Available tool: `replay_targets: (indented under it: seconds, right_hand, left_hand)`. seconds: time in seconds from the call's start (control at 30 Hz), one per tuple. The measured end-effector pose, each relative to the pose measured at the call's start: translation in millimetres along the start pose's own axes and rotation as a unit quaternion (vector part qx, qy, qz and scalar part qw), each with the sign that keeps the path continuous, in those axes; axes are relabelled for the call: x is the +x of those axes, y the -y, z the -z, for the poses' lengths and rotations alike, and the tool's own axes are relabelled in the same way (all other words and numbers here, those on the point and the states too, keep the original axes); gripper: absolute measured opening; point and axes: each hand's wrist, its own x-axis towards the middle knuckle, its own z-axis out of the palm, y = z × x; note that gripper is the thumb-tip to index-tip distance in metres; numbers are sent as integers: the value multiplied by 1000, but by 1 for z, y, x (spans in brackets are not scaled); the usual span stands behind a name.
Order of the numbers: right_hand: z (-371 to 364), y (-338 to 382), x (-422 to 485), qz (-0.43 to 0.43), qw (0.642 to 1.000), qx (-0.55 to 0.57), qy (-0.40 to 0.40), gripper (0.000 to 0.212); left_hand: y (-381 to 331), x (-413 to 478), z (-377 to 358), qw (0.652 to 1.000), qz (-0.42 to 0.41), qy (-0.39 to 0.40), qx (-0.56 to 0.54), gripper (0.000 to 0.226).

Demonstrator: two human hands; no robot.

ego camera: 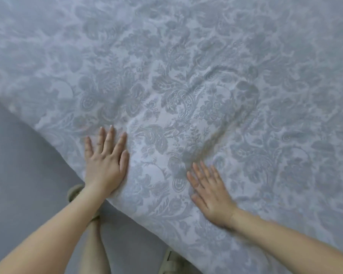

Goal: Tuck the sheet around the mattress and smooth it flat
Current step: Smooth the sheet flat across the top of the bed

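Note:
A pale blue-grey sheet with a floral paisley pattern covers the mattress and fills most of the view. My left hand lies flat on it near the mattress edge, fingers spread and pointing away from me. Further right, my right hand also rests flat, palm down, slightly blurred. Neither hand holds anything. A curved raised wrinkle runs through the fabric beyond my right hand. The mattress itself is hidden under the sheet.
The mattress edge runs diagonally from the left down to the bottom middle. Grey floor lies below it at lower left. My legs and light shoes stand close against the bed's side.

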Motion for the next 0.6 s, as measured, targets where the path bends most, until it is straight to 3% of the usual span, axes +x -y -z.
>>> replay_targets:
  seconds: [0.07, 0.13, 0.2, 0.3, 0.5, 0.57, 0.6]
  right_hand:
    - [29, 0, 12, 80, 997, 7, 20, 56]
    - [67, -7, 46, 95, 995, 33, -20, 53]
    - [109, -14, 101, 20, 992, 76, -101, 56]
    - [161, -28, 210, -173, 957, 133, -193, 56]
    - [189, -49, 380, -387, 886, 165, -194, 55]
    - [169, -16, 421, -406, 887, 139, -168, 57]
    - [152, 16, 436, -372, 906, 111, -171, 60]
  left_hand:
    - [12, -16, 10, 998, -68, -2, -11, 53]
    - [31, -2, 36, 990, -133, -31, -43, 42]
    - [54, 36, 65, 982, -155, -79, -75, 36]
    - [85, 126, 111, 978, -123, -164, -34, 31]
    - [163, 291, 151, 995, -32, -73, 57, 54]
    - [218, 296, 132, 997, 8, -58, 40, 56]
    - [246, 283, 119, 997, 30, -62, 24, 57]
